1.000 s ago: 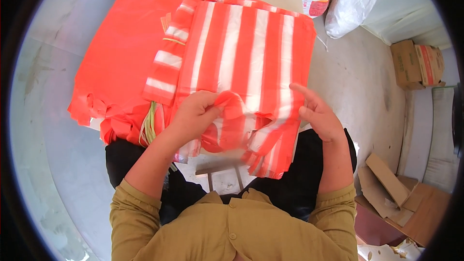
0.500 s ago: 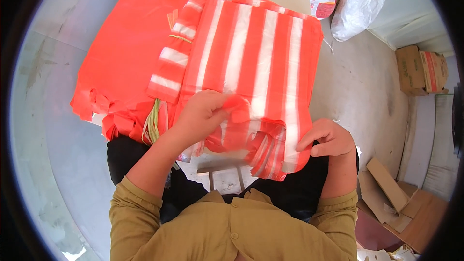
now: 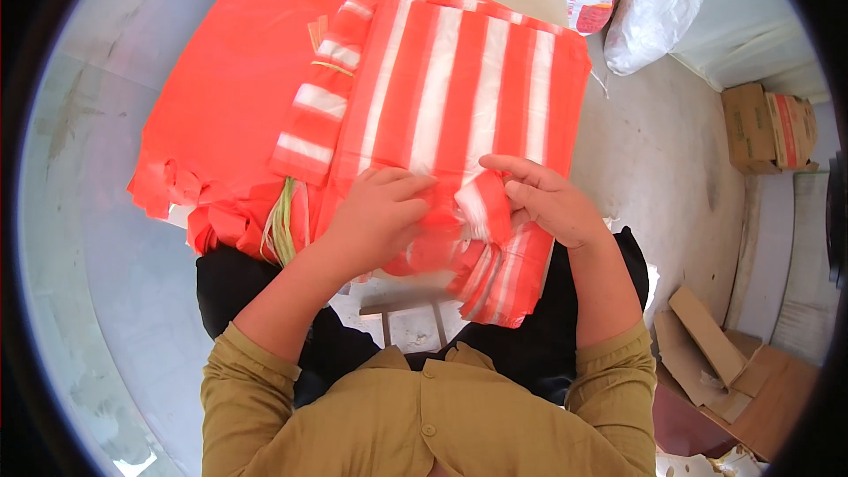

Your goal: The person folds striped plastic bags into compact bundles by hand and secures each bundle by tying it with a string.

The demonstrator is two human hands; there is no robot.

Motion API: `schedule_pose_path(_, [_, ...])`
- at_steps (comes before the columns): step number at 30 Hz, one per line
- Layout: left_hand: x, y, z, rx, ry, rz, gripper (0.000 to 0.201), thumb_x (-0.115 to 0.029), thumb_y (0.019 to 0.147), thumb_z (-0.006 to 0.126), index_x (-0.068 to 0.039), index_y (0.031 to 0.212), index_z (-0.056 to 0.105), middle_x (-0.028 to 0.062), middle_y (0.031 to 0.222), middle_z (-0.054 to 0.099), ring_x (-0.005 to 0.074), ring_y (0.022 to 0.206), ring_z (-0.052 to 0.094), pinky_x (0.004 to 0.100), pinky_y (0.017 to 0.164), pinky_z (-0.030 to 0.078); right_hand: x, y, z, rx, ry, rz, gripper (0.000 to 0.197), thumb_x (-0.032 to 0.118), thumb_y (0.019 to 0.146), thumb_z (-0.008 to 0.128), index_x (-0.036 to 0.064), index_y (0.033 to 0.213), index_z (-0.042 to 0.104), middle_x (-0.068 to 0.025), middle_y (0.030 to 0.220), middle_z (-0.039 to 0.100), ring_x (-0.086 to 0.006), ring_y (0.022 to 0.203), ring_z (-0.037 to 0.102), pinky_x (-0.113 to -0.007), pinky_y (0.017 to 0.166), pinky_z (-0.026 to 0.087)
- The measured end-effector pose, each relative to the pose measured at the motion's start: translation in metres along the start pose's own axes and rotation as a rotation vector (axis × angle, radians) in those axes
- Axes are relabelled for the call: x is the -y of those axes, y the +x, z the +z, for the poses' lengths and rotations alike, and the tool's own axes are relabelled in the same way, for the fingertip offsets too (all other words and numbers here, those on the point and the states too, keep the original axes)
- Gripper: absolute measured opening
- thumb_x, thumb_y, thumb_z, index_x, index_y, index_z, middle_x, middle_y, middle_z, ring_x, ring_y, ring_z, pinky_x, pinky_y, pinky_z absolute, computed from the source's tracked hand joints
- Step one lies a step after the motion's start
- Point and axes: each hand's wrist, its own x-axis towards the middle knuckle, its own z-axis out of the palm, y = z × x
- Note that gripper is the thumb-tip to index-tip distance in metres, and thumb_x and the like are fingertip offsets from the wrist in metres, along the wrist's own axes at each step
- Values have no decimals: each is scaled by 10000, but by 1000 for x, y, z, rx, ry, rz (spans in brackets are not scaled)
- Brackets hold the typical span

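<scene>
A stack of red-and-white striped plastic bags [image 3: 459,97] lies before me, its stripes running away from me. My left hand [image 3: 375,216] rests at its near left part, fingers curled onto the thin plastic. At the near right, my right hand [image 3: 565,208] pinches a turned-up flap [image 3: 486,203] of the striped bag, with the index finger reaching above it. Gathered bag ends [image 3: 499,283] hang over the near edge between my knees. What lies beneath the left fingers is partly hidden.
Plain red plastic bags [image 3: 238,62] lie to the left, beside a narrow striped bundle [image 3: 309,115] and yellow-green ties [image 3: 281,225]. White sacks [image 3: 658,9] stand at the far right. Cardboard boxes [image 3: 755,128] sit at the right, with flattened cardboard [image 3: 707,344] nearer.
My right hand has moved left and inward from the stack's right edge, folding the near right corner of the striped bag over. The left hand has shifted slightly, its fingers now curled lower.
</scene>
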Motion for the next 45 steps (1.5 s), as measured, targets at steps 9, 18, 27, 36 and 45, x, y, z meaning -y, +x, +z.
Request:
schedule_pose_path(9, [-3,-3,-2,75,43,-30,245,-38,705,731,-52,942,671,110,1257,651,340,1149,585,475,964,469,8,27,21,-111,-52,-95,533,54,974,547,25,1498,451,-102,1190,671,-195,1022,682,-330,867,553])
schedule_pose_path(18, [-5,-4,-2,92,50,-60,198,-53,733,734,-51,919,666,111,1288,642,341,1200,571,475,1001,453,-3,56,33,-363,-989,-487,528,127,895,708,21,1390,559,-138,1220,672,-315,1173,590,-405,1010,485])
schedule_pose_path(27, [-10,-1,-3,98,86,-48,190,-55,715,740,-45,886,657,133,1416,573,357,1252,549,481,1006,452,1,71,42,-305,-921,-587,563,155,944,636,49,1469,462,-186,1219,636,-375,1149,561,-470,1017,455])
schedule_pose_path(36, [-8,-1,2,33,64,-14,176,-32,675,762,-70,835,700,132,1412,566,386,1366,476,511,1081,443,17,63,39,-170,-777,-414,650,173,968,606,55,1553,348,-245,1340,575,-398,1261,528,-462,1086,424])
schedule_pose_path(45, [-13,0,-2,44,136,7,125,-101,737,721,-79,860,723,138,1309,595,390,1384,463,551,1084,418,23,57,32,-100,-485,-232,735,190,909,669,108,1568,354,-241,1321,604,-343,1242,586,-426,1024,474])
